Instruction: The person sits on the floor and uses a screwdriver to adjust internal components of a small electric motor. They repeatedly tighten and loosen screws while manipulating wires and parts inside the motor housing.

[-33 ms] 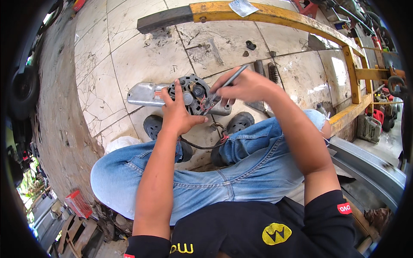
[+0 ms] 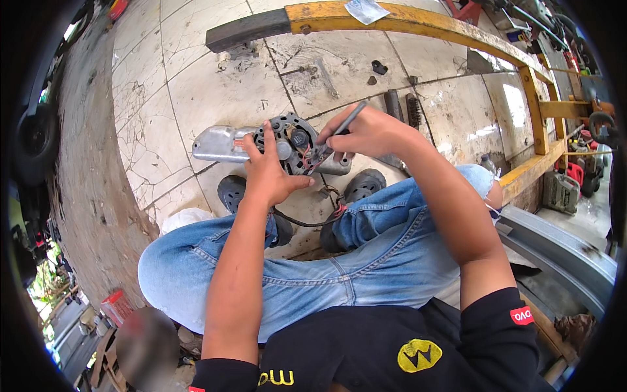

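Observation:
A silver metal engine part rests on the tiled floor between my feet, with a long flat arm to the left. Its round slotted housing holds a dark cylinder and thin red wires. My left hand lies spread over the housing's left side, fingers apart, thumb near the lower edge. Between the closed fingers of my right hand is a slim grey brush-like tool, tilted, its lower end inside the housing's right side and hard to make out. A black cable with reddish wire ends runs below the part.
A yellow metal frame spans the far side and the right. A wrench, a wire brush and small dark pieces lie on the tiles. At right is a grey metal beam; at lower left, a blurred round shape.
My right hand has shifted slightly left, and the tool stands a little steeper. The blurred round shape has come into view at lower left. My left hand stays put.

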A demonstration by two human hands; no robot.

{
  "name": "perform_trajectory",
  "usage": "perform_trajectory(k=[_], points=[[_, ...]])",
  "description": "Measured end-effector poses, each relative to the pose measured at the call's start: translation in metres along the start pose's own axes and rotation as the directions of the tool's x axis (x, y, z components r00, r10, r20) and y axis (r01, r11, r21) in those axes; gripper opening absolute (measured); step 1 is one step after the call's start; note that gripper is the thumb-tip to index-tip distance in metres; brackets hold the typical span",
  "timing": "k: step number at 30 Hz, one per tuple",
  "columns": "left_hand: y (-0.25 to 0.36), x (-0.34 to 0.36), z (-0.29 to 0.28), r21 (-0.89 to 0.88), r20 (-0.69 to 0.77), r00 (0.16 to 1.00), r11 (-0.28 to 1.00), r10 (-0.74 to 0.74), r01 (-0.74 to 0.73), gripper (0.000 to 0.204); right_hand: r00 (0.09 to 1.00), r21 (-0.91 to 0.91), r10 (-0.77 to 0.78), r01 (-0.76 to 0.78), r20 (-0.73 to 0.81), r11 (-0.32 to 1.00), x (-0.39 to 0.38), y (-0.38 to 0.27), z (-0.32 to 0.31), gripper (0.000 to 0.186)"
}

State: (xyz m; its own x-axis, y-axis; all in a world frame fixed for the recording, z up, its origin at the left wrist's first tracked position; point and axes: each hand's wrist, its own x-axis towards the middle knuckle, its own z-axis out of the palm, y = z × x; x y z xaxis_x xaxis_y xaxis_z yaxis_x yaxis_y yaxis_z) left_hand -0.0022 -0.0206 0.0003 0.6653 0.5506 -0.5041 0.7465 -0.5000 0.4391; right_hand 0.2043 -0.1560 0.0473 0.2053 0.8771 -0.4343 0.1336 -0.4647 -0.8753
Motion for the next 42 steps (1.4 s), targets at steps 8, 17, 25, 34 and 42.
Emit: perform_trajectory(k=[8, 17, 25, 34, 42], points=[[-0.002, -0.005, 0.003, 0.012, -0.013, 1.000, 1.000, 0.020, -0.020, 0.153, 0.999, -0.055, -0.019, 0.022, 0.045, 0.998, -0.001, 0.002, 0.005, 0.026], [-0.003, 0.001, 0.006, 0.007, -0.045, 0.998, 0.999, 0.043, -0.043, 0.153, 0.993, -0.212, -0.121, 0.118, -0.001, 0.970, 0.005, 0.006, 0.003, 0.025], [-0.005, 0.004, 0.005, 0.001, -0.039, 0.998, 0.998, 0.059, -0.059, 0.153, 0.992, -0.271, -0.125, 0.126, 0.020, 0.954, 0.003, 0.002, 0.005, 0.027], [-0.002, 0.003, 0.003, -0.008, 0.002, 1.000, 1.000, 0.019, -0.018, 0.153, 0.988, -0.352, -0.152, 0.140, -0.005, 0.926, 0.002, 0.006, 0.010, 0.026], [0.002, 0.001, 0.001, -0.022, 0.009, 1.000, 1.000, -0.004, 0.004, 0.152, 0.990, -0.299, -0.130, 0.109, -0.050, 0.948, 0.001, 0.009, 0.008, 0.025]])
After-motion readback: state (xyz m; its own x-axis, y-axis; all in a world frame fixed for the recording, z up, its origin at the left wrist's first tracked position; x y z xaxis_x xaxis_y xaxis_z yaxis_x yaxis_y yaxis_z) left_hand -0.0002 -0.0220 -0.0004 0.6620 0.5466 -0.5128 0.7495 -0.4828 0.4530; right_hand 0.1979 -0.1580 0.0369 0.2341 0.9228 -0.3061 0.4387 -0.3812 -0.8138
